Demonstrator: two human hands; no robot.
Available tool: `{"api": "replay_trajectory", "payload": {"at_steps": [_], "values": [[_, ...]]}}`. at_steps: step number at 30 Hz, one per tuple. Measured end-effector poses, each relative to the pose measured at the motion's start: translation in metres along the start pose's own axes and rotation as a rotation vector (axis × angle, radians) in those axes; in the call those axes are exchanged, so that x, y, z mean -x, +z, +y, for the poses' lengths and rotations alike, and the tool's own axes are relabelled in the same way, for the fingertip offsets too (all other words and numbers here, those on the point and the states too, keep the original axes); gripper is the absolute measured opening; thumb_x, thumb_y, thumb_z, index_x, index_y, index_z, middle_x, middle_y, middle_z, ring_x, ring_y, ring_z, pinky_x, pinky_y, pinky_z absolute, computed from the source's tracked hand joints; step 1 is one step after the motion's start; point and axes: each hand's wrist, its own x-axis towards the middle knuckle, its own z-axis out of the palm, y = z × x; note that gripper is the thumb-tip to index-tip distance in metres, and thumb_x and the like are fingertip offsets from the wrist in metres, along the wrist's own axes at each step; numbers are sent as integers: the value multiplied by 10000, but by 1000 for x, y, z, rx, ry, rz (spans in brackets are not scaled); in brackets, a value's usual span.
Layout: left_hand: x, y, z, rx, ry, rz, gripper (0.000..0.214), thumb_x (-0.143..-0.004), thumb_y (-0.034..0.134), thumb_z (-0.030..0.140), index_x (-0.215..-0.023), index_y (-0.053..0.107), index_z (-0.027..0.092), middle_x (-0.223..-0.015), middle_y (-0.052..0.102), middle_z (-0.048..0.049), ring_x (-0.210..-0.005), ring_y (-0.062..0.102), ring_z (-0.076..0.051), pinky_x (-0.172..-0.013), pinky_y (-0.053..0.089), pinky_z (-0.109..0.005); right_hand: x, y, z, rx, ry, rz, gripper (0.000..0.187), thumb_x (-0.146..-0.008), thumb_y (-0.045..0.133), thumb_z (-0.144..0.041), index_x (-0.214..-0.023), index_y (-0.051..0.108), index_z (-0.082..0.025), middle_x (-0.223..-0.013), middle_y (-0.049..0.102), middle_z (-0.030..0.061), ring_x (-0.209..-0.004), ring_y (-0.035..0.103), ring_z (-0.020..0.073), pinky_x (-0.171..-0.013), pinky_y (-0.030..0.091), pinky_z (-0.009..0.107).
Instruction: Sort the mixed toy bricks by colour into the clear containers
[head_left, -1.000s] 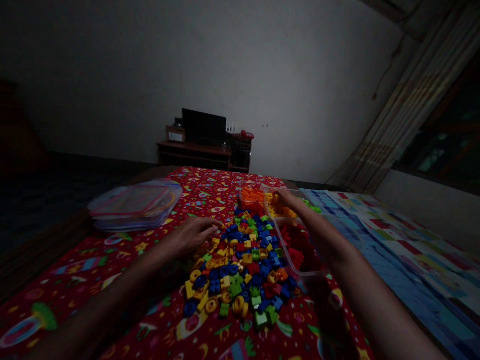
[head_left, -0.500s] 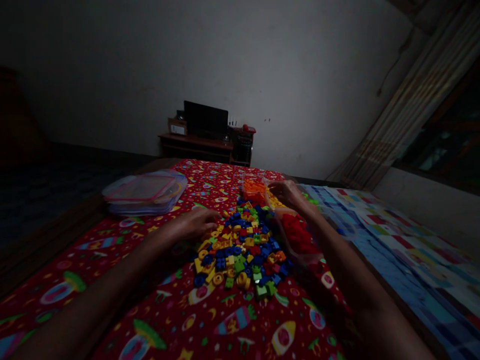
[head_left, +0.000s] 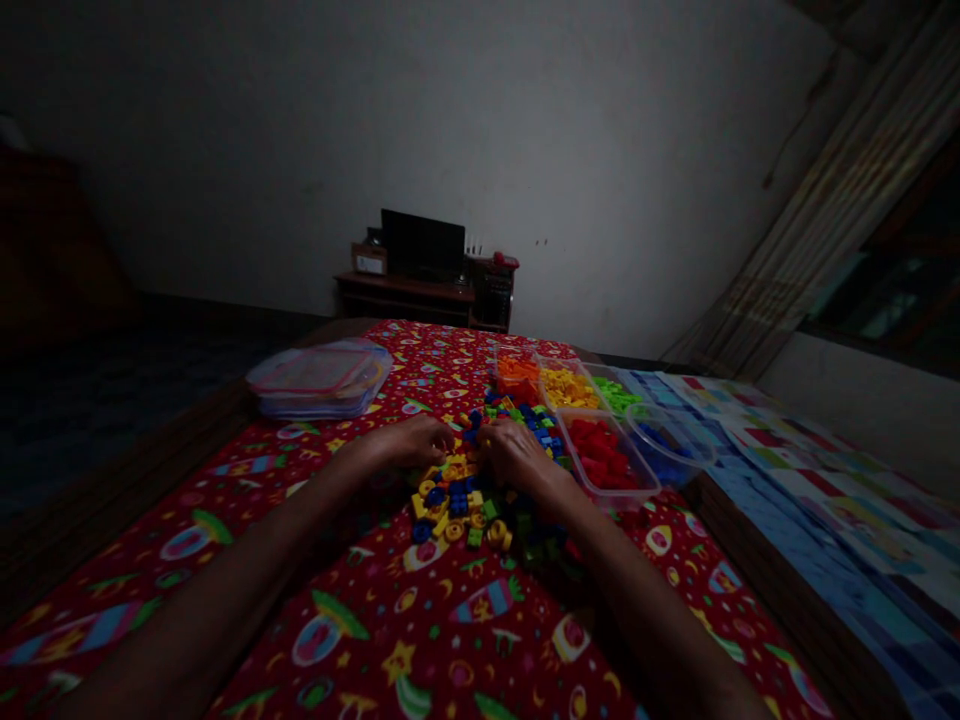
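A heap of small plastic blocks (head_left: 469,495) in blue, yellow, red and green lies on a red patterned cloth (head_left: 420,640). My left hand (head_left: 409,443) rests on the heap's left edge, fingers curled down among the pieces. My right hand (head_left: 517,452) lies on the heap's right part, fingers bent over the blocks. What either hand holds is hidden. Beside the heap stand clear tubs: red blocks (head_left: 606,460), yellow blocks (head_left: 568,387), orange blocks (head_left: 517,377), green blocks (head_left: 619,393).
A stack of clear lids (head_left: 321,377) lies at the far left of the cloth. A blue checked mat (head_left: 810,500) covers the surface to the right. A low wooden shelf with a dark screen (head_left: 424,265) stands against the far wall. The room is dim.
My right hand has come back from the yellow tub at the far side to the heap. The left hand has stayed at the heap's left edge. The view has shifted.
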Motion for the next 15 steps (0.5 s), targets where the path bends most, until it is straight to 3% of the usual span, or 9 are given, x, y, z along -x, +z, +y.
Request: {"api": "replay_trajectory", "payload": {"at_steps": [4, 10, 15], "values": [[-4, 1, -10, 151, -3, 44, 345, -637, 578, 267, -948, 705, 195, -888, 735, -9, -786, 652, -179, -653, 480, -209, 1, -9, 3, -39, 73, 25, 180, -859, 412, -90, -863, 582, -150, -739, 561, 41, -635, 421, 138, -599, 298, 253], [-7, -4, -25, 408, 72, 27, 476, -651, 590, 413, -1054, 658, 169, -1036, 717, -57, -929, 651, -222, -795, 506, -280, 3, -22, -5, -52, 72, -95, 96, -812, 515, -113, -807, 606, -142, -721, 585, 35, -601, 414, 118, -562, 251, 244], [-1, -7, -20, 579, 107, 2, 629, -698, 609, 468, -1239, 531, 155, -1124, 677, -103, -978, 647, -232, -826, 507, -316, 2, -24, -11, -75, 3, -88, 225, -847, 533, -156, -1052, 626, -137, -840, 639, 69, -720, 517, 149, -631, 319, 234]]}}
